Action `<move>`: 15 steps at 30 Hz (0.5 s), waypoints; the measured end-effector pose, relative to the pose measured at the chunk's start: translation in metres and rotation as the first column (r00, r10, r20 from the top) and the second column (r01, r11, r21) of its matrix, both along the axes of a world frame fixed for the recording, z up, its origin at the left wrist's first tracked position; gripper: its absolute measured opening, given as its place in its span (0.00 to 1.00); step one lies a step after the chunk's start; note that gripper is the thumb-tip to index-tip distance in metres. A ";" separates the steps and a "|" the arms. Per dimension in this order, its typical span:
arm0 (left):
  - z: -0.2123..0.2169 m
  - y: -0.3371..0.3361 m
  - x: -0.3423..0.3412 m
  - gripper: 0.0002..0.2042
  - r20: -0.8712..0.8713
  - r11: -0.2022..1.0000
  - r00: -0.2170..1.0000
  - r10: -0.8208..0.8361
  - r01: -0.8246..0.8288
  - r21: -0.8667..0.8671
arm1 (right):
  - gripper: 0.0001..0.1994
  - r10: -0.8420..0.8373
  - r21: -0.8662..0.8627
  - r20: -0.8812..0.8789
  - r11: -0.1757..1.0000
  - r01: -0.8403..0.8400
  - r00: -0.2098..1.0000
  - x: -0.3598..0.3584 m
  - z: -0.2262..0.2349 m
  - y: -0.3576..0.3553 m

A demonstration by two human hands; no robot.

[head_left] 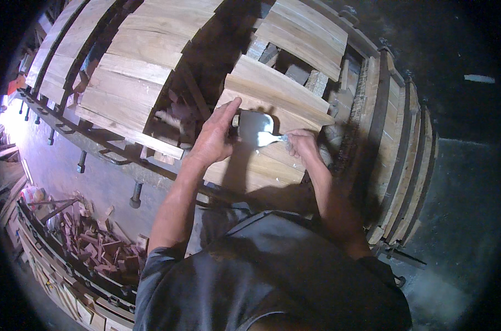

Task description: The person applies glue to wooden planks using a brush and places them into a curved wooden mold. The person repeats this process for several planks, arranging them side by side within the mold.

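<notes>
My left hand (216, 135) grips the left side of a small container (249, 120), its thumb and fingers around it. Inside it looks pale and wet, with bright white at the rim. My right hand (303, 145) is closed on the thin handle of a flat spreader (267, 138); its broad, white-coated end lies at the container's lower right edge. I cannot make out whether it is a brush or a blade. Under both hands lie light wooden boards (278, 165), with small white drops on them. A raised board edge (278, 95) runs just beyond the container.
Joined wooden panels (132, 83) lie across a dark metal frame (90, 128) at the left, with bolts (135, 196) hanging below it. More panels (305, 33) lie at the far right, beside stacked boards (396, 160). Wood scraps (104, 245) fill a bin at lower left.
</notes>
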State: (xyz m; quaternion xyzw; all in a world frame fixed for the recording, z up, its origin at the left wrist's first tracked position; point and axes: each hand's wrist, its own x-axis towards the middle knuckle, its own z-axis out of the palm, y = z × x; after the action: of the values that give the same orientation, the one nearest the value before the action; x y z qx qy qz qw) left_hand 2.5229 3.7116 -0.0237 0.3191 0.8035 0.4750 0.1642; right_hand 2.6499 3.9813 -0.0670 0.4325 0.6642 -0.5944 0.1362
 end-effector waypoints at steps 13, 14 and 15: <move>-0.025 -0.053 0.039 0.38 -0.028 0.953 0.955 0.296 -0.294 0.072 | 0.13 -0.158 -0.514 -0.335 0.857 -0.040 0.929 0.008 0.027 0.032; -0.028 -0.065 0.051 0.35 -0.104 0.944 0.941 0.322 -0.328 -0.043 | 0.13 -0.172 -0.521 -0.376 0.852 -0.054 0.911 0.003 0.028 0.032; -0.030 -0.076 0.063 0.34 -0.064 0.937 0.941 0.332 -0.337 -0.094 | 0.13 -0.188 -0.528 -0.414 0.847 -0.067 0.891 -0.004 0.029 0.032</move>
State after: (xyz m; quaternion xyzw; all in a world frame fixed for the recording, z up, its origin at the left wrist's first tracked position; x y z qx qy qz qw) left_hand 2.5863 3.6352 -0.0534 0.1798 0.8732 0.4461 0.0783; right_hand 2.6460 4.0131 -0.0379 0.2497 0.4734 -0.8416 0.0729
